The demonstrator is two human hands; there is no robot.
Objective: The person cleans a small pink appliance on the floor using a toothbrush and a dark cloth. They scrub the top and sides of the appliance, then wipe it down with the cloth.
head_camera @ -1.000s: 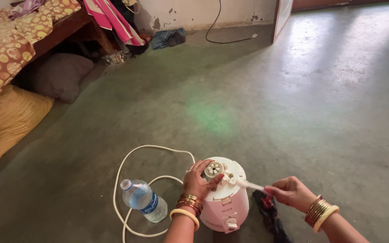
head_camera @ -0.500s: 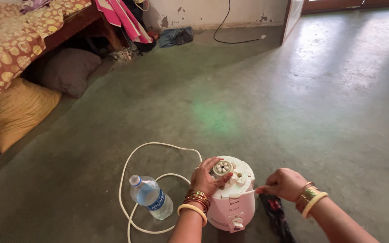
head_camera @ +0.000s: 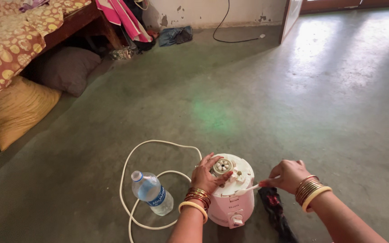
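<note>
Mixer base (head_camera: 230, 198), white on top and pink down its side, stands on the floor near the person, and both hands are at it. Left hand (head_camera: 205, 174) lies spread over the left part of its top, fingers loosely open and resting on the plastic, thumb reaching toward the round coupling (head_camera: 223, 166) in the middle; it steadies the body rather than gripping anything. Right hand (head_camera: 288, 175) hovers just right of the base, its fingers pinched shut on the handle of a thin white brush (head_camera: 248, 188), whose far end lies against the near right edge of the top. Bangles ring both wrists. A knob (head_camera: 236, 220) sticks out of the pink front, facing the person. A dark cloth (head_camera: 273, 209) lies crumpled on the floor just right of the base, below the right hand. A white cord (head_camera: 151, 146) loops out from the base to the left and curls round a clear plastic water bottle (head_camera: 151, 193), which stands tilted just left of the left wrist. The grey concrete floor (head_camera: 257, 99) stretches away bare. Far left, a bed with a spotted bedcover (head_camera: 5, 42) has a yellow cushion (head_camera: 12, 110) and a grey cushion (head_camera: 66, 69) tucked beneath it, and clothes (head_camera: 120, 18) hang near the far wall.
</note>
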